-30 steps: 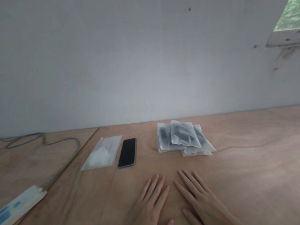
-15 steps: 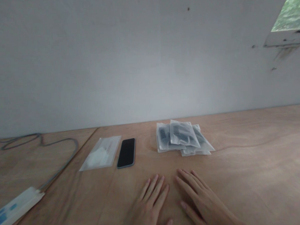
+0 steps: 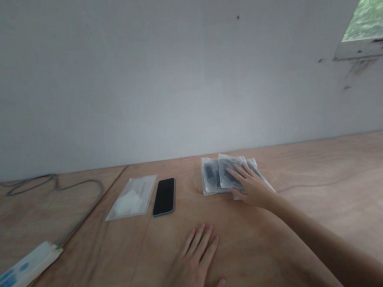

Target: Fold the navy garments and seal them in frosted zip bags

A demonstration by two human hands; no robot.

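Observation:
Several frosted plastic bags (image 3: 212, 175) with dark contents lie in an overlapping pile near the back of the wooden table. My right hand (image 3: 250, 186) is over the right part of the pile, fingers spread across the top bag (image 3: 226, 165); its palm hides part of the bags beneath. My left hand (image 3: 197, 260) lies flat on the table in front, fingers stretched out, holding nothing. Left of the pile, a smartphone (image 3: 164, 197) with a dark screen rests face up. Beside it is a flat translucent bag (image 3: 132, 198) with something white inside.
A white power strip (image 3: 28, 266) with blue parts sits at the lower left, its grey cable (image 3: 87, 210) looping toward the wall. A seam (image 3: 117, 179) runs across the wooden tabletop. The pale wall (image 3: 177, 85) stands behind, with an opening (image 3: 369, 18) at upper right.
My right hand has moved forward from the bare tabletop onto the pile of bags. My left hand stays flat on the table. The view has shifted slightly.

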